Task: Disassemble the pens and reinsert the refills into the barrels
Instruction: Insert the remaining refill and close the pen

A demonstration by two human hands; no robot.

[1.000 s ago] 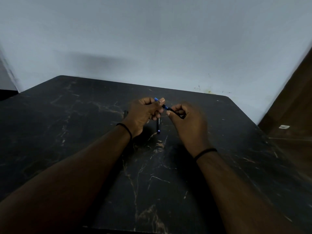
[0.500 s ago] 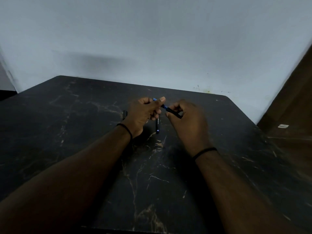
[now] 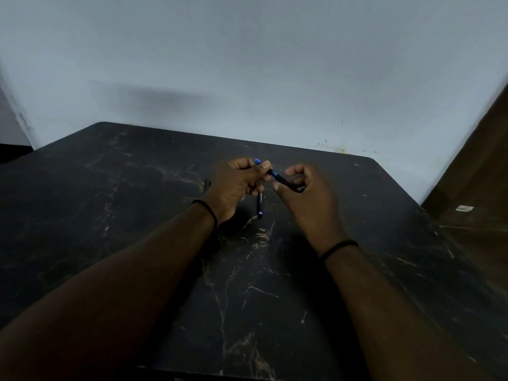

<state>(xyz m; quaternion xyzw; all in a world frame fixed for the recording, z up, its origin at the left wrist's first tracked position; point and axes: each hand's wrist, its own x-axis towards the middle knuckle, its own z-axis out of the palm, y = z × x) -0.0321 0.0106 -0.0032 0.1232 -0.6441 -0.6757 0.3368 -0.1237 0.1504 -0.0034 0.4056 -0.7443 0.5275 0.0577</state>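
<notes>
Above the middle of the black marble table (image 3: pixel 137 215), both hands hold one dark pen with a blue tip (image 3: pixel 277 177). My left hand (image 3: pixel 236 185) pinches the blue end, which pokes out past its fingers. My right hand (image 3: pixel 308 196) grips the dark barrel end between thumb and curled fingers. A second dark pen (image 3: pixel 259 206) lies flat on the table under the hands, pointing toward me. Another small dark piece (image 3: pixel 207 184) lies just left of my left hand, partly hidden by it.
A pale wall stands right behind the table's far edge. A brown wooden floor (image 3: pixel 472 193) shows beyond the table's right edge, with a small white object (image 3: pixel 464 208) on it. Each wrist wears a thin black band.
My right hand has loosened and shifted slightly right along the barrel. The pen stays held between both hands at the same tilt. The pen on the table has not moved.
</notes>
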